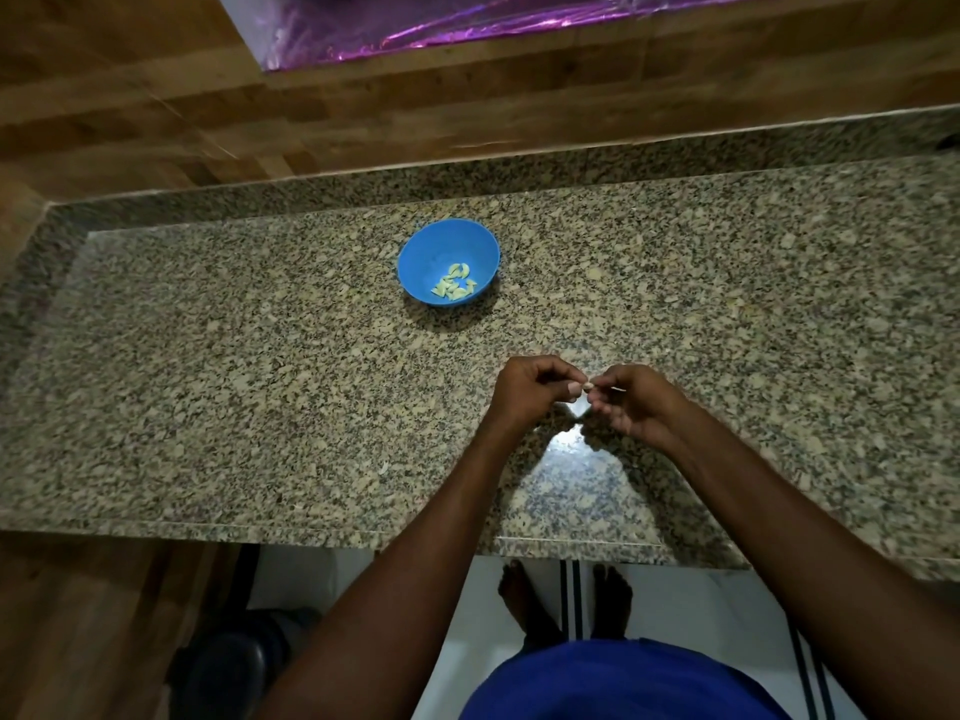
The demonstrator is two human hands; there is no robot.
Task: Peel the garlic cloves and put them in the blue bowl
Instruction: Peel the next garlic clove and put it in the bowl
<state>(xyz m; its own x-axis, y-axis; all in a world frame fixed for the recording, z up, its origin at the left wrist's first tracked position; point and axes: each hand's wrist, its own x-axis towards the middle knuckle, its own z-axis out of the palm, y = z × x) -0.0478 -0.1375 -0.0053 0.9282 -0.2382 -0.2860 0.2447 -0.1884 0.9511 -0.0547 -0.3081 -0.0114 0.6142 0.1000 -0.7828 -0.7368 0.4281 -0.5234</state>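
Just above the counter (pixel 208 356), the left hand (pixel 527 389) and right hand (pixel 636 402) pinch one garlic clove (pixel 588 388) between fingertips, its axis too hidden to tell. At eleven o'clock, well apart, the blue bowl (pixel 426 252) holds peeled cloves (pixel 454 287).

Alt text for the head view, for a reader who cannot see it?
Both hands, left and right, pinch one garlic clove above a granite counter. Farther back, a blue bowl holds peeled cloves.

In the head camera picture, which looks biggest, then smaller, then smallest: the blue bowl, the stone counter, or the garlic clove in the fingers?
1. Stone counter
2. Blue bowl
3. Garlic clove, pinched between both hands
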